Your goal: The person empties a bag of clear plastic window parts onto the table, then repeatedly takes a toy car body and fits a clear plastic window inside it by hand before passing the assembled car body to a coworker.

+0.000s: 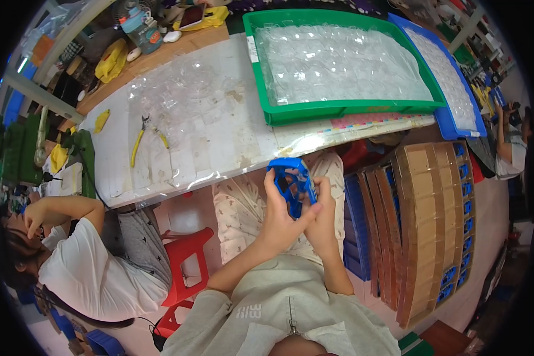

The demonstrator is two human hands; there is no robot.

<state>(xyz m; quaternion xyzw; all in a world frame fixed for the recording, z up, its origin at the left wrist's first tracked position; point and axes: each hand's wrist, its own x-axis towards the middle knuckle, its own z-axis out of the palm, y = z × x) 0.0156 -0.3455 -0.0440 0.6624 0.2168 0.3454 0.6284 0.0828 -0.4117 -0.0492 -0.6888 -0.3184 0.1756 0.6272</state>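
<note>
Step in hand: we judge this to be a handling step, with the blue openwork frame (304,176) held up in front of the lap and turned for working or checking by hand.
Next move: it calls, we think, for one hand to keep the frame steady by its rim while the other shifts its hold, without pressing on the thin bars.
Blue frame: it sits in both hands, off the table, just beyond the near edge of the white table (202,155) on our side.
Left hand (277,221): closed around the frame's left side, a finger up along the edge, the thumb reaching across below toward the right.
Right hand (322,221): bent in against the frame's right and lower side; we cannot fully make out its fingertips, which partly hide behind the frame and the left thumb.
Frame to fingers: it rises between the two hands, its top edge clear above the fingertips.
Yellow-handled cutters (137,146): lying spread on the table, untouched.
Green tray (350,109): filled with clear pieces (338,65), beyond the hands.
Cardboard trays (421,237): standing on edge to the right, blue parts (448,277) in some compartments.
</note>
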